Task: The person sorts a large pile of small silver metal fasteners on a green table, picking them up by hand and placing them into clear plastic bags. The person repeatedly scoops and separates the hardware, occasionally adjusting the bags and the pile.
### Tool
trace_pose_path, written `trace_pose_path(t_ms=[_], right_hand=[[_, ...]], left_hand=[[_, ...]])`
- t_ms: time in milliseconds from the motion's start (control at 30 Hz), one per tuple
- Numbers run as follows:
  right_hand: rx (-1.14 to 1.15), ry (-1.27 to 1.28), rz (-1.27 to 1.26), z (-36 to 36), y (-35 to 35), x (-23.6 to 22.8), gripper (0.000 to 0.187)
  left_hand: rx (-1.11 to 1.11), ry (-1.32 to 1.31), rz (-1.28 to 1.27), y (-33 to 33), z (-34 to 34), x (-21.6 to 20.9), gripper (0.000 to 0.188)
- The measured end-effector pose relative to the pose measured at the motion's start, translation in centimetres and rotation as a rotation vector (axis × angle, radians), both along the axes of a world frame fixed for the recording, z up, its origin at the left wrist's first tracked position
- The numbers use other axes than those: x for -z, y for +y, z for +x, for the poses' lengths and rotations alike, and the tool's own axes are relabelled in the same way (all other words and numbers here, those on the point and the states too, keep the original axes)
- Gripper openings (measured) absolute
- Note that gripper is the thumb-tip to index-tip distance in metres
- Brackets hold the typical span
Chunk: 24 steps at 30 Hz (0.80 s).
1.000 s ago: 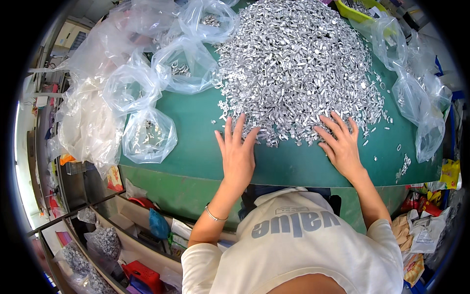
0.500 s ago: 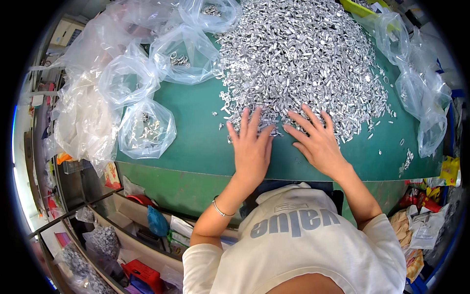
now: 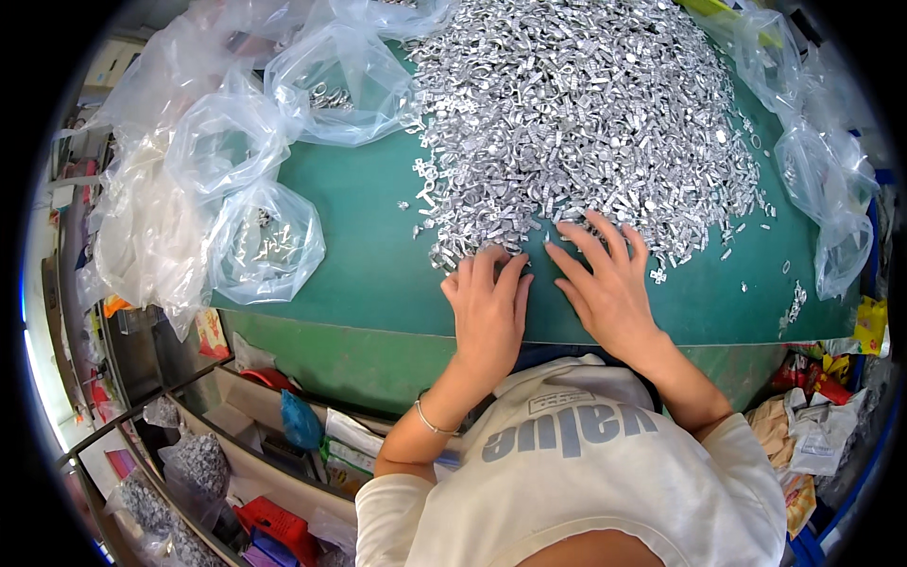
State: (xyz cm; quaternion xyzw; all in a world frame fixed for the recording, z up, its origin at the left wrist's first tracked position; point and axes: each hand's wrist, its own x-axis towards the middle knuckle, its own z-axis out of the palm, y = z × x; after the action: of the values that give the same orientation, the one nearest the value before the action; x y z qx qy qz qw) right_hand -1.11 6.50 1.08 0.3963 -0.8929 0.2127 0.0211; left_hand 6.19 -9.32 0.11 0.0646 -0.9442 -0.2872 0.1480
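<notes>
A broad heap of small silver metal charms and trinkets (image 3: 576,113) covers the middle of the green tabletop (image 3: 368,217). At the heap's near left edge is my left hand (image 3: 487,300), its bent fingers touching the pieces and its thumb slightly apart. My right hand (image 3: 612,291) lies just right of it, open, with spread fingertips at the near edge of the heap. No piece shows gripped in either hand, though the undersides of the fingers are hidden. One small cross-shaped charm (image 3: 658,275) lies loose beside the right hand.
Rolled-open clear plastic bags (image 3: 267,241) holding a few metal pieces line the left side. More clear plastic (image 3: 836,180) hangs along the right edge. Below the table, at left, a partitioned drawer (image 3: 255,430) holds bagged pieces (image 3: 198,463) and a red box (image 3: 277,527).
My left fingers have curled in and drawn slightly toward me at the heap's edge. The right hand stays spread in nearly the same place. The whole view has shifted slightly.
</notes>
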Motion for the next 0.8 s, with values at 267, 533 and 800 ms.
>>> trace_pose_path(t_ms=[267, 533, 800], right_hand=[[-0.029, -0.087, -0.031, 1.0, 1.5, -0.2, 0.042], [-0.012, -0.038, -0.135, 0.3, 1.1, -0.3, 0.038], [-0.092, -0.052, -0.023, -0.4, -1.6, -0.6, 0.034]], left_hand=[[-0.012, 0.023, 0.112, -0.2, 0.7, 0.2, 0.035], [0.159, 0.010, 0.222, 1.0, 1.7, 0.2, 0.038], [-0.165, 0.060, 0.137, -1.1, 1.9, 0.6, 0.031]])
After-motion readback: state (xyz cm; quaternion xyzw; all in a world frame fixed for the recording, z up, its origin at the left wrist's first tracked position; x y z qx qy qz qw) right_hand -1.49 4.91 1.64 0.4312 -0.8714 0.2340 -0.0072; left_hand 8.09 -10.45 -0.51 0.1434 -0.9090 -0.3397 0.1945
